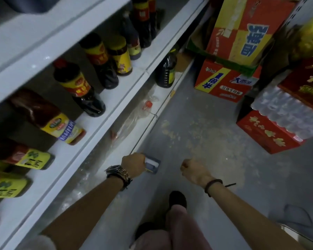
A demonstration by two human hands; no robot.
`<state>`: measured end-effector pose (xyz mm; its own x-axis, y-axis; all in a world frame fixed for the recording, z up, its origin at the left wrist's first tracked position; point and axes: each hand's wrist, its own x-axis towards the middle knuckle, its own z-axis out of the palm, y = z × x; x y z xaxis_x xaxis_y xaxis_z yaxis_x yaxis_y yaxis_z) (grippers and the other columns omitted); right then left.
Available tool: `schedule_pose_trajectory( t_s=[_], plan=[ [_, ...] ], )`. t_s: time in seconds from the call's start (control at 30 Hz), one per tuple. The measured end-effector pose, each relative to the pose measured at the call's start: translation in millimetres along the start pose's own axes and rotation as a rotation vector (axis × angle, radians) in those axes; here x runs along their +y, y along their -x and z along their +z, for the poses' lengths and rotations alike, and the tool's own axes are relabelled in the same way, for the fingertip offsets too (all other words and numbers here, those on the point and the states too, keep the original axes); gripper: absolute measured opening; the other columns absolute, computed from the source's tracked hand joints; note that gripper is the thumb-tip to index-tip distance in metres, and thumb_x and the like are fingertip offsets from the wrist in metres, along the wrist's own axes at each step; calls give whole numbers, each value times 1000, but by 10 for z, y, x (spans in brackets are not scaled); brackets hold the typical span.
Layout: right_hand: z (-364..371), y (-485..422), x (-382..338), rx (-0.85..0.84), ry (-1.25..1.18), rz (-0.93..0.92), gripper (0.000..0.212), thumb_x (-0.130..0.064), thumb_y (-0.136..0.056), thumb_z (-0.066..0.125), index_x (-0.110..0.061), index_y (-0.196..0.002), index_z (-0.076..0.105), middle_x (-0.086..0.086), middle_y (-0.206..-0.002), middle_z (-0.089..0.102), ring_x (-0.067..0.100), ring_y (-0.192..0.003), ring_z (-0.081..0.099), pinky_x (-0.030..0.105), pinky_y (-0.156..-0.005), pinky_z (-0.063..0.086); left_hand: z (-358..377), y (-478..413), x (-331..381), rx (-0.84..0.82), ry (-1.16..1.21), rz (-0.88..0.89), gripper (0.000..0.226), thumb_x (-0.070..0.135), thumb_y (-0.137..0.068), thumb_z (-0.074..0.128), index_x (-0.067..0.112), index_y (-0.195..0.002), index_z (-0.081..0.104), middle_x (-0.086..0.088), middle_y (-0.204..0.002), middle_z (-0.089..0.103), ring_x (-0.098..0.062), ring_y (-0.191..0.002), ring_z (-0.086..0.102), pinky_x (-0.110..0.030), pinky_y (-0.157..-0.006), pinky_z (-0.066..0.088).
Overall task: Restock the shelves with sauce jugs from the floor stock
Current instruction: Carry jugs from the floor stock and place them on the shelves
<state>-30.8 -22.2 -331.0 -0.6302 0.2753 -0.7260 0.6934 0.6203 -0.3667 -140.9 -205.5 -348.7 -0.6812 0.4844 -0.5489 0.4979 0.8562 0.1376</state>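
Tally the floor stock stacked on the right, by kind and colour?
Red-and-yellow cartons: 2
Red cartons with gold print: 2
Green carton, mostly hidden: 1
Shrink-wrapped bottle pack: 1
Total: 6

Carton print, turned sideways
The red-and-yellow cardboard carton (224,83) is showing blue "1倍半" on its yellow panel; yellow labels on the dark sauce bottles (79,87) are showing only blur.

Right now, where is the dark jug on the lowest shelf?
Head view, upper centre: the dark jug sits far along the bottom shelf, beyond the clear red-capped bottle, beside the orange carton.
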Motion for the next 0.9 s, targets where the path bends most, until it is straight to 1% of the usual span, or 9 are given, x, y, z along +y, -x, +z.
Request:
schedule_pose_trajectory(
  t_s=[0.13, 0.27, 0.37, 0.5, 0.57, 0.67, 0.73, 0.83, 0.9],
  plan=[
    [182, -648, 195, -20, 8, -30, 23, -19, -98, 40, -3, -96, 57, 12, -99, 59, 20, -82, 50, 26, -69, 37, 575, -507, -63, 25, -3, -41, 29, 19, -96, 38, 10, -119, 55, -8, -114, 64, -26, -102, 62, -25, -68, 35],
    [485, -1391, 313, -9, 37, -65, 18, -19, -98, 40, -9, -85, 48, 7, -87, 50, 17, -66, 44, 24, -55, 32, 1141, -1094, -178, 48, -91, -43, 36, 20, -99, 35, 10, -131, 47, -8, -117, 63, -25, -105, 61, -25, -73, 40],
    [789, -1915, 341, -14, 51, -88, 30, -16, -98, 39, -12, -69, 43, 3, -71, 45, 11, -56, 36, 20, -50, 29, 1522, -1495, -277, 67, -94, -46, 33, 19, -100, 33, 7, -126, 50, -8, -119, 61, -24, -108, 59, -25, -72, 36],
    [1206, -2524, 433, -29, 111, -110, 39, -16, -99, 37, -14, -60, 33, 1, -62, 36, 11, -53, 31, 23, -52, 30, 2067, -2031, -508, 38, -20, 24, 40, 30, -96, 37, 8, -126, 50, -8, -125, 57, -22, -110, 56, -30, -82, 43],
    [1366, -2753, 507, -48, 140, -114, 39, -16, -99, 36, -14, -61, 33, 1, -62, 36, 12, -53, 31, 22, -51, 28, 2315, -2262, -608, -4, -76, 78, 48, 33, -91, 45, 12, -135, 44, -8, -136, 46, -24, -122, 47, -34, -91, 42],
    [1539, -3015, 609, -84, 184, -115, 36, -16, -100, 33, -12, -65, 38, 2, -68, 40, 16, -63, 40, 22, -56, 31, 2629, -2510, -704, -80, -253, 156, 67, 34, -88, 59, 17, -146, 30, -9, -147, 29, -27, -137, 27, -38, -109, 28],
    [1589, -3127, 643, -95, 199, -115, 27, -17, -101, 34, -7, -78, 45, 8, -81, 48, 21, -78, 44, 26, -69, 34, 2766, -2604, -743, -63, -224, 199, 66, 34, -85, 61, 19, -144, 36, -10, -144, 36, -29, -136, 31, -41, -111, 24],
    [1717, -3304, 689, -120, 233, -125, 22, -18, -101, 36, -4, -98, 53, 19, -108, 57, 23, -86, 47, 28, -75, 36, 2996, -2762, -784, 150, -163, 312, 44, 26, -67, 64, 13, -109, 68, -16, -103, 66, -39, -98, 62, -53, -89, 42],
    [1800, -3422, 669, -125, 278, -154, 26, -17, -100, 37, -2, -115, 53, 19, -121, 55, 27, -94, 50, 32, -84, 40, 3074, -2844, -823, 189, -186, 316, 40, 23, -63, 68, 13, -102, 70, -13, -96, 67, -36, -93, 64, -52, -86, 43]
  ],
)
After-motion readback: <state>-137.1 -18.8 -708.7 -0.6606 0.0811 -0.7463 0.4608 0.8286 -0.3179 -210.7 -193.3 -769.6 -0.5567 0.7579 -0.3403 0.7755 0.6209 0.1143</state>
